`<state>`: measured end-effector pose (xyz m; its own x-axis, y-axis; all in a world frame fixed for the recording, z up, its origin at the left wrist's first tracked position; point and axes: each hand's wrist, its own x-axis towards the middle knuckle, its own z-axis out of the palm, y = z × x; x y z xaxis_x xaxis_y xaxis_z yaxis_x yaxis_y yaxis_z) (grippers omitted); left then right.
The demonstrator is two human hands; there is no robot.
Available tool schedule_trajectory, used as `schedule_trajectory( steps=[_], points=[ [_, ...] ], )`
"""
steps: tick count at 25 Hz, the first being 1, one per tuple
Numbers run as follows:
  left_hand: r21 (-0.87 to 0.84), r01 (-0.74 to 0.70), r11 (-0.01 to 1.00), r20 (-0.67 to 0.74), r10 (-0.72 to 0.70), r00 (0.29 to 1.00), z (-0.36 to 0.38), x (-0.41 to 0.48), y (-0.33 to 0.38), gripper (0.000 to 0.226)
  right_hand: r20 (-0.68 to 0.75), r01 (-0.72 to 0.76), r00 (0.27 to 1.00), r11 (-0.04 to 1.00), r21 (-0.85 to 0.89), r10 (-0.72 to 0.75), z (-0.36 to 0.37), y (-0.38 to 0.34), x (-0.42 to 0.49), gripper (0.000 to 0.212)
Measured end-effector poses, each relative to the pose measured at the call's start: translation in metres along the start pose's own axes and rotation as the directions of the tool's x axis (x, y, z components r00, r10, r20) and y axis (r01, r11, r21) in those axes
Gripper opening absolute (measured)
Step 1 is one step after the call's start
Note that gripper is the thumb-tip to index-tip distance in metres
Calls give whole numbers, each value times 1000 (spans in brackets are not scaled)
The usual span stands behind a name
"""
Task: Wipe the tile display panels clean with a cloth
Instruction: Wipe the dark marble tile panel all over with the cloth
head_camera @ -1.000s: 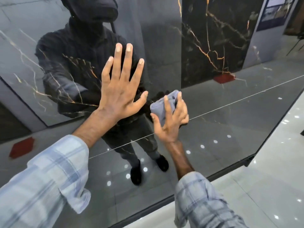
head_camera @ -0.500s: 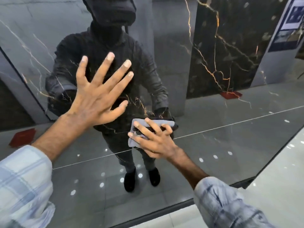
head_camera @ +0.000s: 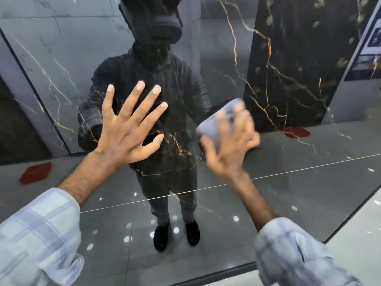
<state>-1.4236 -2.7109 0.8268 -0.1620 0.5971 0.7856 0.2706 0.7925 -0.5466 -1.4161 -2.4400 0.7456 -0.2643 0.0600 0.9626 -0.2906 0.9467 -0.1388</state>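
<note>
A glossy black tile panel [head_camera: 288, 58] with gold and white veins fills most of the view and mirrors me and the room. My left hand [head_camera: 127, 129] lies flat on the panel with its fingers spread wide. To its right my right hand [head_camera: 228, 141] presses a grey cloth [head_camera: 216, 122] against the glass-like surface, fingers spread over the cloth. The right hand and cloth are blurred by motion. Much of the cloth is hidden under the fingers.
The panel's dark lower edge [head_camera: 216, 272] runs along the bottom and rises to the right. A pale polished floor [head_camera: 360, 244] shows beyond it at the lower right. Reflections show other panels, a poster and ceiling lights.
My right hand has swept the cloth to the right and upward across the panel. My left hand stays flat on the panel, fingers now pointing more upright.
</note>
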Motion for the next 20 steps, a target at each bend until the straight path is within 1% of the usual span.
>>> schedule_trajectory(
  steps=[1, 2, 3, 4, 5, 6, 7, 8, 9, 10, 11, 12, 13, 14, 15, 16, 17, 18, 19, 20],
  points=[
    [-14, 18, 1000, 16, -17, 1000, -3, 1, 1, 67, 127, 384, 916, 923, -11, -380, 2, -4, -21, 68],
    [-33, 35, 999, 32, -34, 999, -8, 3, 1, 67, 232, 655, 735, 756, 0, -637, 2, 1, -27, 67],
    [-47, 44, 998, 35, -42, 998, -14, 5, 1, 67, 280, 782, 593, 623, 27, -755, -3, 11, -18, 64],
    [-47, 45, 998, 19, -44, 999, -20, 12, -1, 66, 263, 807, 561, 589, 37, -785, -9, 21, 3, 61],
    [-39, 49, 998, -9, -50, 999, -26, 23, -6, 66, 210, 766, 624, 642, 25, -752, -15, 29, 29, 58],
    [-28, 69, 997, -44, -70, 997, -32, 37, -14, 66, 138, 662, 744, 749, -13, -654, -22, 37, 58, 57],
    [-14, 102, 995, -80, -103, 992, -36, 53, -23, 67, 43, 484, 875, 873, -57, -482, -28, 44, 90, 59],
    [-3, 141, 990, -100, -141, 985, -39, 68, -34, 68, -66, 235, 969, 970, -55, -239, -36, 47, 120, 63],
    [9, 174, 985, -99, -173, 980, -39, 82, -42, 69, -157, -21, 987, 1000, -4, 20, -40, 43, 145, 67],
    [27, 193, 981, -84, -190, 978, -37, 92, -47, 70, -189, -215, 957, 976, 45, 219, -40, 33, 157, 69],
    [49, 194, 980, -71, -190, 979, -34, 97, -50, 72, -191, -286, 938, 957, 50, 290, -37, 21, 157, 70],
    [71, 182, 981, -65, -177, 982, -29, 97, -50, 75, -159, -228, 960, 973, 28, 230, -31, 10, 145, 70],
    [89, 168, 982, -65, -162, 985, -25, 96, -49, 77, -87, -55, 995, 998, 2, 55, -24, 0, 125, 70],
    [104, 161, 981, -70, -155, 985, -21, 94, -48, 79, -5, 188, 982, 982, -26, -188, -19, -6, 102, 69],
    [112, 162, 980, -75, -155, 985, -19, 93, -48, 79, 72, 426, 904, 903, -53, -422, -16, -6, 83, 66],
    [108, 162, 981, -80, -154, 985, -18, 92, -49, 79, 129, 601, 796, 796, -69, -591, -16, 1, 74, 63],
    [99, 161, 982, -83, -153, 985, -19, 92, -47, 79, 152, 704, 708, 706, -72, -690, -20, 9, 82, 61],
    [91, 158, 983, -84, -151, 985, -19, 92, -46, 79, 138, 733, 679, 675, -81, -721, -25, 18, 103, 59],
    [83, 154, 985, -87, -147, 985, -19, 92, -44, 79, 91, 693, 721, 714, -100, -687, -31, 27, 133, 59],
    [72, 154, 985, -90, -148, 985, -20, 93, -44, 79, 24, 571, 820, 812, -119, -573, -41, 34, 168, 61]
  ],
)
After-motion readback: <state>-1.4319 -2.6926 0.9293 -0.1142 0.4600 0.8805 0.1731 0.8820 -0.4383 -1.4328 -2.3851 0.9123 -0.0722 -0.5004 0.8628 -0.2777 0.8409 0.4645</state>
